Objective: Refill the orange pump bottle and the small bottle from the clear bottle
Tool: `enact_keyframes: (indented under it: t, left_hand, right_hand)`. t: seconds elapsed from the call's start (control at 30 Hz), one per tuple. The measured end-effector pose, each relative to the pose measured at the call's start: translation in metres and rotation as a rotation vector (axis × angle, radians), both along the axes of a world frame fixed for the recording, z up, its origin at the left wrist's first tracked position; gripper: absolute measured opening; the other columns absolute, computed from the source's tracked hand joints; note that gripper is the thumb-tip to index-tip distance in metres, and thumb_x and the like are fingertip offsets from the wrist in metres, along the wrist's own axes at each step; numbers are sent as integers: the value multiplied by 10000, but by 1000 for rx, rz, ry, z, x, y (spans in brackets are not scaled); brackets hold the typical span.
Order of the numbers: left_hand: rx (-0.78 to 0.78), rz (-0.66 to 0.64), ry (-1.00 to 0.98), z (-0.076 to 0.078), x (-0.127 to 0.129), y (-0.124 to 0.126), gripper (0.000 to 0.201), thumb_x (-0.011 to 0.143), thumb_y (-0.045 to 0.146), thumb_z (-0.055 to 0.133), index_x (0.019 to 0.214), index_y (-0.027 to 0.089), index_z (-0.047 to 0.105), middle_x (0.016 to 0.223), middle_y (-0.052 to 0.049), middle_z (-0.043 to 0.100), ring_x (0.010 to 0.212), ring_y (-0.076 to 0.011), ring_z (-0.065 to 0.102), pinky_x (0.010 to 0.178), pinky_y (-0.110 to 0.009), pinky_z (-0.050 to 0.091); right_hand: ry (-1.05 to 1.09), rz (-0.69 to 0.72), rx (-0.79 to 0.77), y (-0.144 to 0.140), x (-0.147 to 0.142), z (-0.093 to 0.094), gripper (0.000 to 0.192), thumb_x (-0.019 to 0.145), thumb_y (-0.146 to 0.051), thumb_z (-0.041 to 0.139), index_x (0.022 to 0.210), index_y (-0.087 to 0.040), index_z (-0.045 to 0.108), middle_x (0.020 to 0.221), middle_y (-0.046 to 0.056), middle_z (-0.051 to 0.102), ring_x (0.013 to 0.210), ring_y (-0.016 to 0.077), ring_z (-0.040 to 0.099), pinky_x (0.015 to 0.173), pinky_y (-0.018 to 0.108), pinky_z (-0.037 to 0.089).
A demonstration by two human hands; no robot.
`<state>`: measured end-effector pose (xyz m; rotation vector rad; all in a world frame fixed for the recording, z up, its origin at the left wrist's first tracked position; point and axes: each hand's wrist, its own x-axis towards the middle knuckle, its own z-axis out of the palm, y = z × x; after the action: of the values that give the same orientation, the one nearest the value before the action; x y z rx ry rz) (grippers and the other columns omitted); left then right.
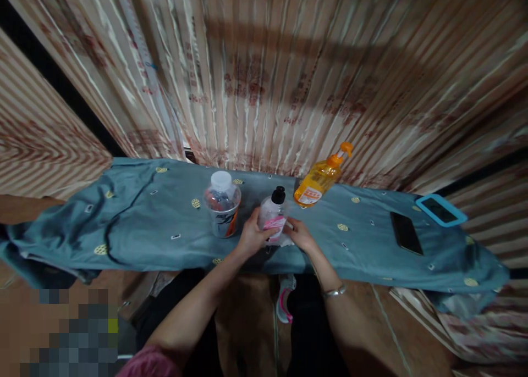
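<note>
Left hand (252, 235) has its fingers wrapped round the small clear black-capped bottle with a pink label (273, 216), upright at the near edge of the blue-cloth-covered worktop (144, 223). Right hand (300, 233) touches its side, fingers loosely curled (cap on, nothing opened yet).

Both hands (274, 235) around small bottle (273, 216)

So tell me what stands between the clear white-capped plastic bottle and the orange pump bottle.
In the head view, the small pink-labelled bottle with a black cap stands between the clear white-capped plastic bottle and the orange pump bottle, held by the left hand and right hand.
</note>
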<state>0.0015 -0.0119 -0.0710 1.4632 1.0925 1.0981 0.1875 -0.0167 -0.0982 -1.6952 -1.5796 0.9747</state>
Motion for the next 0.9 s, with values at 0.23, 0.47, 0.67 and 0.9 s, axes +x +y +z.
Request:
enact_keyframes:
  t: [0.23, 0.47, 0.67, 0.9]
  left_hand:
    - [41, -6, -11, 5, 6, -3, 525, 620, 243, 833, 1084, 171, 599, 1014, -44, 697, 961, -232, 662, 896, -365, 520]
    - [34, 15, -176, 3, 17, 0, 535, 658, 325, 811, 1106, 148, 580, 1027, -73, 702, 945, -223, 663, 889, -354, 523]
    - [25, 49, -146, 9, 13, 1, 520, 636, 324, 814, 1075, 154, 594, 989, -50, 698, 906, -203, 658, 863, -329, 519]
    - [4, 73, -73, 23, 3, 5, 414, 632, 348, 818, 928, 173, 587, 856, -3, 657, 783, -178, 638, 746, -295, 520]
  right_hand:
    - [386, -190, 241, -8, -5, 45, 454, 951, -511, 499, 1214, -147, 570, 1091, 98, 660, 870, 186, 663, 788, 396, 555]
    - [267, -155, 512, -40, -63, 79, 521, 968, -447, 433, 1422, -191, 457, 1504, 108, 434, 1415, 219, 351, 1192, 451, 205]
    - [344, -206, 390, -37, -57, 59, 640, 954, -604, 386, 1407, -157, 451, 1465, 151, 467, 1383, 262, 399, 1170, 518, 227]
    - [777, -265, -43, -15, -59, 16, 602, 952, -653, 355, 1149, -147, 616, 1020, 94, 688, 895, 196, 676, 851, 433, 539]
